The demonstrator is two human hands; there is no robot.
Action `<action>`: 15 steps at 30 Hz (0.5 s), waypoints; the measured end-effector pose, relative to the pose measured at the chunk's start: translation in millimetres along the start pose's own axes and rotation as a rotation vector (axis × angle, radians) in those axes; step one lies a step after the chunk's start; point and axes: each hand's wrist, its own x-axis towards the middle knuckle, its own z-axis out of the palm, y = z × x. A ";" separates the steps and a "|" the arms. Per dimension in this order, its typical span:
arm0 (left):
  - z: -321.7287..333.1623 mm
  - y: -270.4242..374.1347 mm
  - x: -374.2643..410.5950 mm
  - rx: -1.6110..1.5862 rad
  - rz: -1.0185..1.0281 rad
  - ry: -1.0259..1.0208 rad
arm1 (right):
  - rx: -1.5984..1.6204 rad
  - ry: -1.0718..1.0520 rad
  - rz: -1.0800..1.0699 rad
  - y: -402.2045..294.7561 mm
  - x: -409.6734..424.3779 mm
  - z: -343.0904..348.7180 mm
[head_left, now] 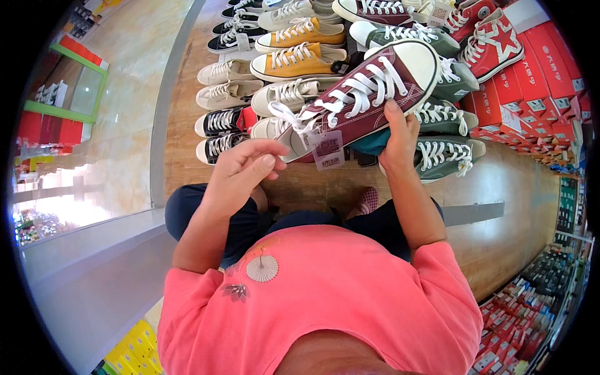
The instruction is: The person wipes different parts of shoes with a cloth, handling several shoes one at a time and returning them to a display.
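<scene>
A maroon canvas sneaker (363,101) with white laces and a white rubber toe cap is raised in front of me, tilted with its toe up to the right. My right hand (401,136) grips it by the side near the forefoot, thumb along the sole's edge. At the heel end, my left hand (246,171) has loosely bent fingers, with the fingertips at the heel's rim; whether they touch it is unclear. From the laces hangs a translucent tag (327,150) bearing print. Some teal material (372,144) shows under the sneaker, mostly hidden.
Rows of sneakers stand on the wooden floor (178,176), among them yellow sneakers (300,61), green sneakers (443,157) and black sneakers (220,121). Red shoeboxes (529,89) are stacked at the right, beside a red high-top (497,44). More boxes (511,323) line the lower right.
</scene>
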 end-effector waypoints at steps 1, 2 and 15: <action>3.2 -4.7 3.7 -0.046 -0.004 0.025 | -0.030 0.010 -0.026 0.7 -1.2 -1.4; 5.9 -8.4 9.9 -0.091 -0.008 0.048 | -0.061 0.021 -0.053 1.9 -2.3 -3.4; 34.0 -60.1 37.4 -0.695 -0.249 0.228 | -0.510 -0.148 -0.330 4.8 -20.7 -14.6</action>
